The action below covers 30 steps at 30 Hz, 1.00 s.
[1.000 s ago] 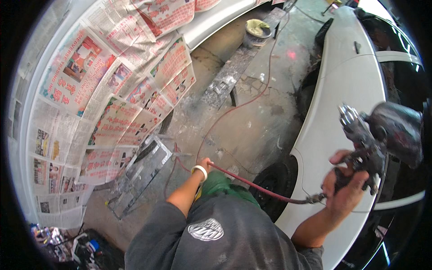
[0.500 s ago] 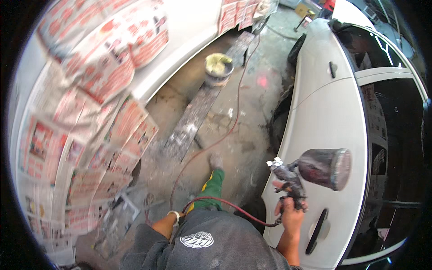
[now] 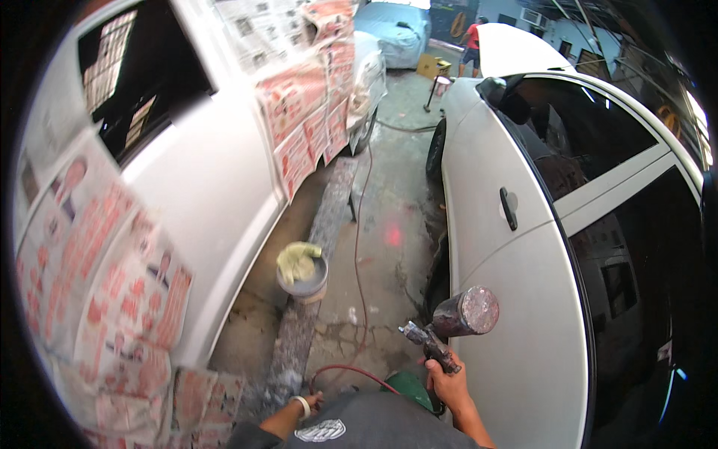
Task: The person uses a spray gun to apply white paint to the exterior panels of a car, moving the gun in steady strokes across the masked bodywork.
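Note:
My right hand point(image 3: 449, 383) is closed round the grip of a dark, paint-stained spray gun point(image 3: 434, 352). A cylindrical cup point(image 3: 465, 311) sits on the gun, tilted toward the white car point(image 3: 516, 299) on my right. The nozzle points left, over the floor between two cars. At my waist my left hand point(image 3: 315, 402) is closed on a red air hose point(image 3: 351, 368), which loops across my front toward the gun side. Where the hose meets the gun is hidden behind my body and hand. On the left stands a white vehicle panel point(image 3: 217, 202), partly masked with newspaper point(image 3: 127, 299).
A bucket point(image 3: 305, 287) with a yellowish cloth point(image 3: 299, 262) over its rim stands on a long plank point(image 3: 292, 348). The hose trails along the concrete floor point(image 3: 404, 194). Farther off are a covered car point(image 3: 393, 34), a cardboard box point(image 3: 432, 66) and a person in red point(image 3: 471, 49).
My view has swung up and forward along the aisle, so the bucket and cars sit lower in it. The spray gun is now lower and farther left in view, still in my right hand.

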Each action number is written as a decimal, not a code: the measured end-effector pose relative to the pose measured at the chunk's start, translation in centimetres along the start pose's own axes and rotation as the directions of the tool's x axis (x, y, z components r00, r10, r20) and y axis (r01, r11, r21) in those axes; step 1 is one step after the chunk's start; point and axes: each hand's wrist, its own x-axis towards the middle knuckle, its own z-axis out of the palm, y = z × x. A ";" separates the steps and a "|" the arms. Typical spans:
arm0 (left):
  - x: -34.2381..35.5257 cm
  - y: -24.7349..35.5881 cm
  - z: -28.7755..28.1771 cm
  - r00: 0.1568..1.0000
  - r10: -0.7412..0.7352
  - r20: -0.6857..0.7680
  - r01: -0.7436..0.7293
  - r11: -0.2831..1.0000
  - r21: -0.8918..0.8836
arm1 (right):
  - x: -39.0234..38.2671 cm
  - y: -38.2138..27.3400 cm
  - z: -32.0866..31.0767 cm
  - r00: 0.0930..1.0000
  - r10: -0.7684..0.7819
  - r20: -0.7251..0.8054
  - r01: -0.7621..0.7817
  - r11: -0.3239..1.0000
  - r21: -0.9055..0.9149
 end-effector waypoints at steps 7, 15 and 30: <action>3.1 20.4 0.2 0.986 -0.166 -0.018 0.166 0.962 0.217 | 20.7 -1.2 -3.6 1.000 0.020 -0.021 -0.022 0.994 -0.106; 6.9 48.7 1.1 0.945 -0.040 -0.325 0.157 0.927 0.342 | 47.0 -7.0 -9.0 0.999 -0.029 0.045 0.036 0.986 -0.164; 14.2 94.3 -2.5 0.966 -0.074 -0.249 0.141 0.955 0.262 | 87.5 -11.5 -9.7 0.993 -0.030 -0.115 0.015 0.992 -0.129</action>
